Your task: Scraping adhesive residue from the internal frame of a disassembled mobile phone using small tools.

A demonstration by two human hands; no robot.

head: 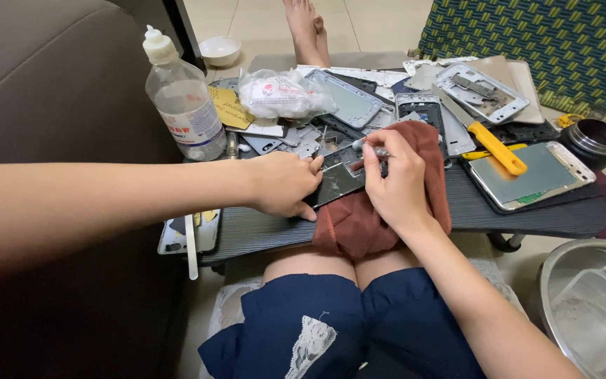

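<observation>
While pinning cracked phone (338, 179) flat on red cloth (359, 217) atop counter (527, 210), left hand (285, 184) pressing, fingers spread, steadying it. Right hand (395, 175) pinching small tool (369, 149), fingers clamped, working phone's top edge. Tool tip hiding behind fingers; nearby bottle (180, 98), phone frames (482, 91) cluttering.

This is a home, a living room turned into a makeshift phone-repair corner. A brown upholstered sofa (57, 77) stands at the left, pale floor tiles (261, 17) stretch beyond, and the person sits barefoot on the floor with a low dark lap table (527, 210) across the knees, heaped with stripped phone frames and back covers (482, 91), beside a clear plastic liquid bottle (182, 98).
</observation>
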